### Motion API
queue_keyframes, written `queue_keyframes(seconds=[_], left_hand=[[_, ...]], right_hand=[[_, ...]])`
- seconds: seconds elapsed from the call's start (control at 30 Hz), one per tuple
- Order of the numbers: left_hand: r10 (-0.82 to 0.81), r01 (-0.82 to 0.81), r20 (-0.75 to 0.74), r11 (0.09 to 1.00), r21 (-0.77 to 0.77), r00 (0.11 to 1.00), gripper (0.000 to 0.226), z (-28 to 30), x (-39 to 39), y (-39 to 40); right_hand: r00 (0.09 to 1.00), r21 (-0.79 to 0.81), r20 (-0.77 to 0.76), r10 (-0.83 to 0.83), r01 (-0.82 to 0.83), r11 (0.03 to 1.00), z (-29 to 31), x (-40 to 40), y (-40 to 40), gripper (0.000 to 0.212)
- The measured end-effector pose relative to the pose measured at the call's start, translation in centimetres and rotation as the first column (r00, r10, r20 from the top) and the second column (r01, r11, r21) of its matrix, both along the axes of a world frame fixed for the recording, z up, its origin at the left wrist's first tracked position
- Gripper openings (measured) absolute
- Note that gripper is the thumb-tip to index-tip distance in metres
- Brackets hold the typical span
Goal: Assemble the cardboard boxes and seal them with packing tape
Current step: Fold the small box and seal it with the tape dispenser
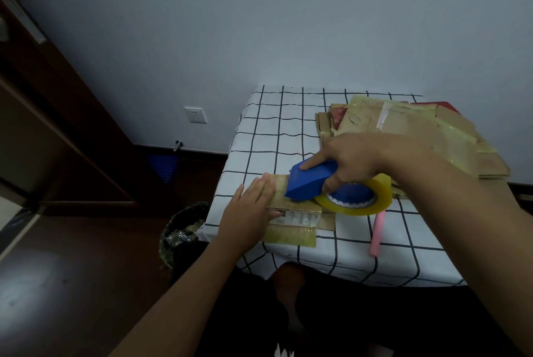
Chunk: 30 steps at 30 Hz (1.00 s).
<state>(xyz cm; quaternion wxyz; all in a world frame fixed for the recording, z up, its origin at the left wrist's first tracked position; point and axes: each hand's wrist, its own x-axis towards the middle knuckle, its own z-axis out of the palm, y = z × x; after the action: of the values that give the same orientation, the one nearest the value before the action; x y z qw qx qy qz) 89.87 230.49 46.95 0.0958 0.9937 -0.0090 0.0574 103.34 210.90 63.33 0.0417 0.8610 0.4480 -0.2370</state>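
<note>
Your left hand lies flat, fingers straight, pinning the small cardboard box at the table's near-left edge. Your right hand grips the blue tape dispenser, its front edge on the box top just right of those fingers. Box is worn, yellowed with old tape, long axis toward you

Blue dispenser (yellowish tape), b/w-grid cloth

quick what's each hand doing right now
Left hand: open, pressing flat on the small cardboard box.
Right hand: gripping the blue tape dispenser, index finger extended along its top.
</note>
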Motion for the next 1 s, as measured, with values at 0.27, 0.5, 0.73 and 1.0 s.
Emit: queue_keyframes(seconds=[0.27, 0.5, 0.73, 1.0], left_hand=[[-0.103, 0.101, 0.064, 0.994, 0.037, 0.993, 0.069, 0.2, 0.2, -0.8], [-0.245, 0.234, 0.051, 0.959, 0.158, 0.968, 0.076, 0.4, 1.7, -0.6], [-0.312, 0.28, 0.085, 0.922, 0.268, 0.946, 0.065, 0.7, 2.3, 2.2], [-0.212, 0.212, 0.012, 0.977, 0.033, 0.977, 0.069, -0.3, 2.0, 1.5]], right_hand=[[0.996, 0.011, 0.086, 0.03, -0.031, 0.999, -1.6, -0.2, -1.0, 0.063], [0.998, 0.034, 0.063, 0.008, -0.01, 0.999, -1.4, -0.3, -1.3, 0.064], [0.994, 0.114, 0.082, -0.066, 0.056, 0.992, -1.7, -1.8, -0.3, 0.065], [0.994, 0.154, 0.073, -0.077, 0.065, 0.986, -2.3, -1.9, 0.1, 0.064]])
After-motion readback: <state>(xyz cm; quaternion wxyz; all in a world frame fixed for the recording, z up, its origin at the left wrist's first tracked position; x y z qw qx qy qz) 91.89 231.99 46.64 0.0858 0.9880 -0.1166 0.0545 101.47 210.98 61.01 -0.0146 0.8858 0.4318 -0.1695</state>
